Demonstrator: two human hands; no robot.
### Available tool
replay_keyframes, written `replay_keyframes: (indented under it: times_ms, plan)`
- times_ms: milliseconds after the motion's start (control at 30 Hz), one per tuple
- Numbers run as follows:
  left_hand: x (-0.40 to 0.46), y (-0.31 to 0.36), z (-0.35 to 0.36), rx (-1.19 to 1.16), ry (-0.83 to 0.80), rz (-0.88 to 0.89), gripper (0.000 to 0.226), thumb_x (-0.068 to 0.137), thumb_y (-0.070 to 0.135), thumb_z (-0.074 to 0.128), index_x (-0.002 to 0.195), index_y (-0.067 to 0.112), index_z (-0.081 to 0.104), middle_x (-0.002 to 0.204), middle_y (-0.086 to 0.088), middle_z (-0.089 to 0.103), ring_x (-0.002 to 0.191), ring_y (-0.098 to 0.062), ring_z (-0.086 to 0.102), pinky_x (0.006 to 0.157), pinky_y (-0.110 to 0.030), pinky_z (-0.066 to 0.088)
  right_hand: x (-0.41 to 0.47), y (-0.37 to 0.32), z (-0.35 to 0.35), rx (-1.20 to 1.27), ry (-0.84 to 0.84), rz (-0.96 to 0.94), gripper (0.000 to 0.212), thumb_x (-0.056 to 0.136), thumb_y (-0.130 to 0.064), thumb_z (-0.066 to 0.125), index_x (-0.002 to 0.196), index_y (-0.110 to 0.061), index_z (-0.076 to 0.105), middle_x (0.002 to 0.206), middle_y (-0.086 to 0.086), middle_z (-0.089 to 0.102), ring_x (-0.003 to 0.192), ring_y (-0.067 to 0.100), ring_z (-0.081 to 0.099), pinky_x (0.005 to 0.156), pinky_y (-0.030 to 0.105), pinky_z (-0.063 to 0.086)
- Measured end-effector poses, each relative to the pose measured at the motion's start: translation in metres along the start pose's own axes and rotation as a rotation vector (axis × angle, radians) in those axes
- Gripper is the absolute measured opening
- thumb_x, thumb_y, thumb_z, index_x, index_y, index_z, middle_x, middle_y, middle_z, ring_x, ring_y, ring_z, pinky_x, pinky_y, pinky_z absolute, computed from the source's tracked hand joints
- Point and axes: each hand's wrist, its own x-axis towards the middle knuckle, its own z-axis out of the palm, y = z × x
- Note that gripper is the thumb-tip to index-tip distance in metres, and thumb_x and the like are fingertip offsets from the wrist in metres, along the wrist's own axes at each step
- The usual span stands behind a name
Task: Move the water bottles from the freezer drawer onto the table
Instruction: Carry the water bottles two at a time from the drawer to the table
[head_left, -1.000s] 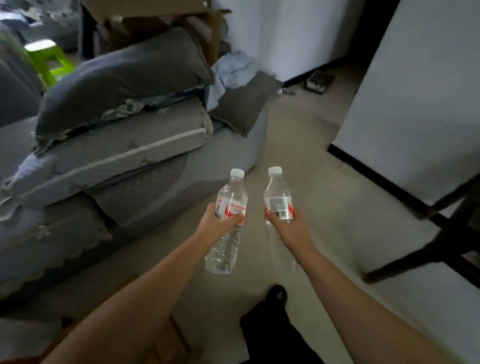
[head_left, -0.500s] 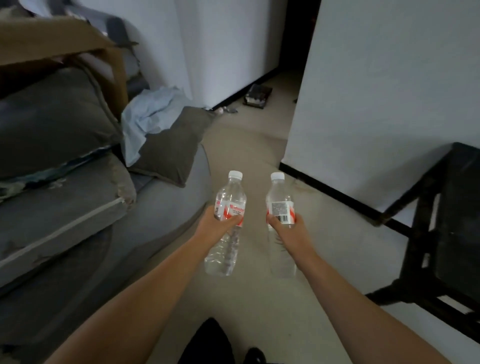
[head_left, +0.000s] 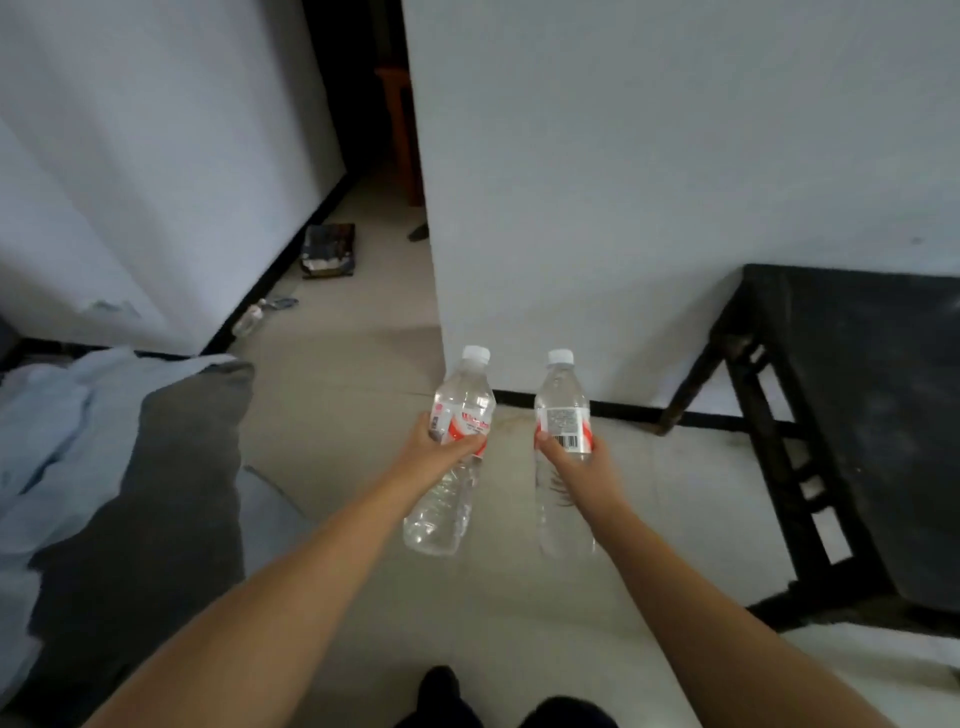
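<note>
The left hand (head_left: 441, 449) is wrapped around the label band of one water bottle (head_left: 452, 457), tilted slightly right; the right hand (head_left: 571, 460) is wrapped likewise around a second bottle (head_left: 563, 415), held near upright. Mid-body grips probably keep both steady for carrying, caps up, over the floor (head_left: 337, 415); the dark table (head_left: 872, 405) stands to the right, neither bottle on it yet.

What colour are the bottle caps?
White, on both bottle caps; clearest in the head view.

View swung right — black table (head_left: 878, 415) (right side) now nearer, sofa receding.
</note>
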Motion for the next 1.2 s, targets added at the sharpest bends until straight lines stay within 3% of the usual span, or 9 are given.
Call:
replay_keyframes:
  times_ms: [100,200,367,467,633,767,900,1100,1200]
  plan:
    - [0.047,0.026,0.007,0.027,-0.087,0.051,0.034,0.077,0.028,0.077,0.103,0.023,0.056,0.092,0.004,0.068,0.078,-0.008,0.065,0.067,-0.025,0.050,0.026,-0.011,-0.002,0.007,0.070,0.022,0.049,0.072,-0.053,0.075,0.108,-0.021,0.063,0.091,0.002,0.071,0.079,0.017,0.068,0.075,0.037,0.058]
    - [0.097,0.047,0.029,0.058,-0.192,0.042,0.044,0.075,0.030,0.078,0.111,0.018,0.055,0.102,-0.002,0.069,0.084,-0.012,0.067,0.068,-0.025,0.052,0.063,-0.016,-0.013,0.076,0.176,0.068,0.046,0.075,-0.048,0.076,0.107,-0.020,0.059,0.092,0.000,0.069,0.083,0.016,0.067,0.079,0.037,0.057]
    - [0.175,0.081,0.084,0.181,-0.327,0.061,0.054,0.071,0.041,0.079,0.112,0.023,0.049,0.105,0.003,0.063,0.096,-0.017,0.063,0.089,-0.037,0.053,0.132,-0.025,-0.045,0.139,0.280,0.111,0.044,0.078,-0.044,0.075,0.109,-0.019,0.056,0.093,0.000,0.066,0.086,0.018,0.066,0.083,0.040,0.057]
    - [0.223,0.111,0.120,0.221,-0.407,0.107,0.051,0.072,0.041,0.078,0.112,0.025,0.050,0.106,0.003,0.063,0.096,-0.015,0.064,0.085,-0.033,0.053,0.182,-0.035,-0.070,0.149,0.320,0.115,0.030,0.079,-0.047,0.073,0.096,-0.028,0.055,0.091,-0.005,0.064,0.084,0.015,0.066,0.085,0.039,0.057]
    - [0.304,0.176,0.184,0.253,-0.475,0.134,0.055,0.073,0.042,0.078,0.116,0.025,0.048,0.109,0.003,0.063,0.098,-0.016,0.063,0.086,-0.033,0.053,0.269,-0.064,-0.128,0.140,0.357,0.133,0.098,0.049,-0.082,0.069,0.126,-0.023,0.053,0.107,-0.003,0.067,0.094,0.015,0.067,0.083,0.042,0.058]
    - [0.353,0.218,0.238,0.202,-0.524,0.130,0.051,0.075,0.037,0.078,0.113,0.023,0.048,0.105,0.000,0.063,0.095,-0.017,0.064,0.081,-0.033,0.053,0.317,-0.090,-0.174,0.173,0.443,0.152,0.069,0.072,-0.060,0.072,0.125,-0.022,0.049,0.108,-0.002,0.066,0.093,0.013,0.066,0.073,0.029,0.054]
    - [0.401,0.244,0.292,0.213,-0.583,0.122,0.049,0.076,0.033,0.078,0.112,0.021,0.047,0.104,-0.002,0.063,0.095,-0.019,0.064,0.080,-0.033,0.053,0.361,-0.091,-0.208,0.186,0.561,0.230,0.069,0.075,-0.058,0.071,0.129,-0.023,0.045,0.111,-0.001,0.065,0.097,0.017,0.065,0.086,0.039,0.056]
    - [0.484,0.290,0.392,0.321,-0.792,0.209,0.053,0.072,0.034,0.080,0.112,0.016,0.051,0.105,-0.005,0.066,0.095,-0.020,0.065,0.084,-0.037,0.055,0.434,-0.090,-0.269,0.282,0.748,0.281,0.056,0.076,-0.056,0.071,0.115,-0.023,0.049,0.103,-0.001,0.066,0.088,0.013,0.067,0.066,0.026,0.053]
    - [0.515,0.322,0.437,0.408,-0.878,0.253,0.054,0.072,0.036,0.079,0.113,0.018,0.049,0.105,-0.003,0.064,0.096,-0.020,0.064,0.087,-0.038,0.054,0.461,-0.096,-0.296,0.336,0.875,0.284,0.057,0.075,-0.057,0.071,0.117,-0.024,0.050,0.101,-0.002,0.066,0.088,0.015,0.067,0.073,0.034,0.056]
